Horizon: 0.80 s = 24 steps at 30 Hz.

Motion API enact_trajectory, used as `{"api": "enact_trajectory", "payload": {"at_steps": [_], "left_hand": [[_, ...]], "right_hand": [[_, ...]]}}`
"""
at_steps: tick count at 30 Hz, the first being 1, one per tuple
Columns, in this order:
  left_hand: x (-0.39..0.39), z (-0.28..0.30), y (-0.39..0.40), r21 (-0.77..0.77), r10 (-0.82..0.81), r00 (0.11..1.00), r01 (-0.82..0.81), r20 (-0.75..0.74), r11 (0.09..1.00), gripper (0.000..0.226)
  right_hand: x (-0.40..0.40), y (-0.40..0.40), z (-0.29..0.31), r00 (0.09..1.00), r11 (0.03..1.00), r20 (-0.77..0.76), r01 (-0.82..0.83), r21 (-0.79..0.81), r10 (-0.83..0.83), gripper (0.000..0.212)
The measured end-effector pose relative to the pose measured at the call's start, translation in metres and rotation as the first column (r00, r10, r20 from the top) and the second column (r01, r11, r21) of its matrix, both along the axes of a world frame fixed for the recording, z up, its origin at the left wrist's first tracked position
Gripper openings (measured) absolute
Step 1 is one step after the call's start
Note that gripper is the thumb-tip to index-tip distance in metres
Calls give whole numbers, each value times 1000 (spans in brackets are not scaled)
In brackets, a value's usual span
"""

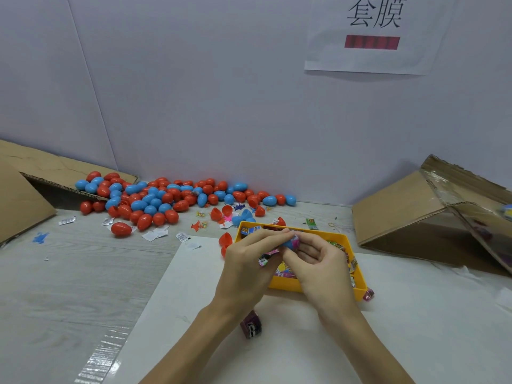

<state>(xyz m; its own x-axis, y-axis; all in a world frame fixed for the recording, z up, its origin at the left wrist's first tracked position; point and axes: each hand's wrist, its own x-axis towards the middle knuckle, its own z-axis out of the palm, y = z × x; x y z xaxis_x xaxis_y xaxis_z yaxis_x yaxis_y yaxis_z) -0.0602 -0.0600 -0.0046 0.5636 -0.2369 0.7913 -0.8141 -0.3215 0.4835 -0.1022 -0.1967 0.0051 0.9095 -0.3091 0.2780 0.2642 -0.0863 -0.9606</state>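
Both my hands meet above a yellow tray that holds several small coloured packets. My left hand and my right hand together pinch a blue plastic egg with a pink piece against it. A small printed packet sticks out under my left fingers. Whether the egg is whole or a half shell is hidden by my fingers.
A heap of red and blue eggs lies along the back wall, with open shells, tiny toys and paper slips in front. Cardboard boxes lie tipped at the left and right. A dark small packet lies near my left wrist.
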Motion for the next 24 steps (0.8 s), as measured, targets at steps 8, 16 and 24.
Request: {"api": "enact_trajectory", "payload": {"at_steps": [8, 16, 24], "left_hand": [[5, 1, 8, 40, -15, 999, 14, 37, 999, 47], [6, 0, 6, 90, -46, 999, 46, -2, 995, 52], [5, 4, 11, 163, 108, 994, -105, -12, 981, 55]], "right_hand": [[0, 0, 3, 997, 999, -59, -46, 10, 47, 27], [-2, 2, 4, 991, 990, -96, 78, -121, -90, 18], [23, -58, 47, 997, 870, -76, 31, 492, 8, 20]]}}
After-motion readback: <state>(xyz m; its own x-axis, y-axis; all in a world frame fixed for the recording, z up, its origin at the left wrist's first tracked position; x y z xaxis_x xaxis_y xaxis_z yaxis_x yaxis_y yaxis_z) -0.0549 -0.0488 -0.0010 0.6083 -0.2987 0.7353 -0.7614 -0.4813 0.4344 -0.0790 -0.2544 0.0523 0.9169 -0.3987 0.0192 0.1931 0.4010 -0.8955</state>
